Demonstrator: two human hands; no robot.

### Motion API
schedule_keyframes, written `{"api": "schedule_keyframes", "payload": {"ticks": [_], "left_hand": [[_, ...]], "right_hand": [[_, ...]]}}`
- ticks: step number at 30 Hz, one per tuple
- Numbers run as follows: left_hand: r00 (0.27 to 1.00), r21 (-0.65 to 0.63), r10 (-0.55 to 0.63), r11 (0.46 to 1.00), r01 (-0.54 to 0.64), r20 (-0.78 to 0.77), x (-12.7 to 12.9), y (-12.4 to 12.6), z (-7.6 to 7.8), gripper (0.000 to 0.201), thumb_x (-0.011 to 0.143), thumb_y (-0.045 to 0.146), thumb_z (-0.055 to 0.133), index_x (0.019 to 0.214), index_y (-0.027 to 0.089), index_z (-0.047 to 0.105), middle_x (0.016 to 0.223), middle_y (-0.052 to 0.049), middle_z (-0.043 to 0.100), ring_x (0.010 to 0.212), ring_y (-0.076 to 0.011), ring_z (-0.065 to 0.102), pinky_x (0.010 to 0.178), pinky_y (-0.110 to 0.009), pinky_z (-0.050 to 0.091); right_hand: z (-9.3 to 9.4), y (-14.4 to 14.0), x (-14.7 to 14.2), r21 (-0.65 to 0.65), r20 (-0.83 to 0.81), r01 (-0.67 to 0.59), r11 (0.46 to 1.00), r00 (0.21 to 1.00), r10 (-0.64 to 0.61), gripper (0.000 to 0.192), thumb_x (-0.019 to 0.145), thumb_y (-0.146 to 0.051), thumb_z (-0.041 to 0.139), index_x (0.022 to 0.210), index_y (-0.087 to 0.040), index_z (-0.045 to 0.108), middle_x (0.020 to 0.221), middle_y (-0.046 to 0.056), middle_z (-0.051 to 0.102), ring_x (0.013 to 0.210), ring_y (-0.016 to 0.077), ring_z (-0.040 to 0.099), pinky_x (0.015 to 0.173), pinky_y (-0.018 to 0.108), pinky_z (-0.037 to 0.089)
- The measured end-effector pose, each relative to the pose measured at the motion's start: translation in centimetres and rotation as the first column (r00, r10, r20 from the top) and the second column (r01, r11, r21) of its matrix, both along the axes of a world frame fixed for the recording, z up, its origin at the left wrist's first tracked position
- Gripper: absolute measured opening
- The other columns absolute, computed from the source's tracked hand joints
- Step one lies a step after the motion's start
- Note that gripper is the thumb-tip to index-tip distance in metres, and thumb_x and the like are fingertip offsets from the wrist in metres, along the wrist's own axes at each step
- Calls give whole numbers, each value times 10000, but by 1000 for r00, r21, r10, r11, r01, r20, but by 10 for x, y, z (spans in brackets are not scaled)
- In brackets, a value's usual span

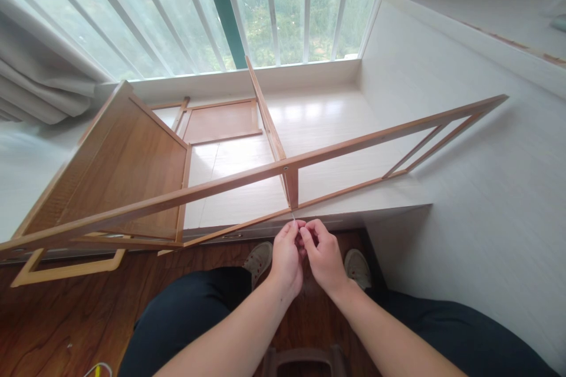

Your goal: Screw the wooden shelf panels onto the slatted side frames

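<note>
Both hands meet just below the wooden frame (283, 174), at the foot of its short upright post (292, 187). Left hand (286, 256): fingers pinched together on a thin pale pin or screw (293, 216), tip pointing up at the post's lower end, nearly touching the frame's bottom rail. Right hand (325, 256): fingers curled in tight vs. the left fingertips, touching them; can't tell if it grips the pin too.

Frame lies tilted on a white ledge (327, 123), long rails running from lower left to upper right. Wooden panel (128, 165) is fixed at the frame's left end. A smaller flat panel (219, 121) lies on the ledge behind the frame, nr the window bars (274, 6). Curtain (39, 88) hangs left of the frame. Shoes (259, 259) on dark wood floor (57, 318) under the hands.
</note>
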State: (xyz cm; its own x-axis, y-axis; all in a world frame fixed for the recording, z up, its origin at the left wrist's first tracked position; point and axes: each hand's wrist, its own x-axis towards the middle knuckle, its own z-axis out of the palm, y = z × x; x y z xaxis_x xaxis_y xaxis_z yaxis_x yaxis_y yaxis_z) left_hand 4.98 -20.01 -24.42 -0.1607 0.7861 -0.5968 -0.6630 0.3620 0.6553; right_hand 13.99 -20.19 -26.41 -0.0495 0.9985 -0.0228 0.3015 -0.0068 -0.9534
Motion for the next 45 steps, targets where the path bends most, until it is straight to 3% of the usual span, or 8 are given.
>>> {"api": "schedule_keyframes", "payload": {"ticks": [28, 45], "left_hand": [[995, -13, -21, 1000, 20, -96, 1, -2, -2, 275, 720, 403, 768, 795, 172, 638, 731, -6, 634, 634, -104, 550, 542, -193, 372], [996, 0, 0, 1000, 0, -88, 1, 1, 0, 353, 656, 437, 840, 801, 155, 684, 653, 21, 589, 542, -67, 450, 495, -180, 316]], "right_hand": [[-2, -1, -3, -52, -13, 20, 998, 1000, -21, 259, 1001, -421, 479, 901, -218, 606, 782, 19, 709, 692, 181, 653, 650, 260, 453], [-12, 5, -6, -153, -172, 30, 988, 983, -57, 285, 975, -449, 499, 866, -212, 613, 678, 1, 634, 612, 167, 617, 534, 239, 471]]}}
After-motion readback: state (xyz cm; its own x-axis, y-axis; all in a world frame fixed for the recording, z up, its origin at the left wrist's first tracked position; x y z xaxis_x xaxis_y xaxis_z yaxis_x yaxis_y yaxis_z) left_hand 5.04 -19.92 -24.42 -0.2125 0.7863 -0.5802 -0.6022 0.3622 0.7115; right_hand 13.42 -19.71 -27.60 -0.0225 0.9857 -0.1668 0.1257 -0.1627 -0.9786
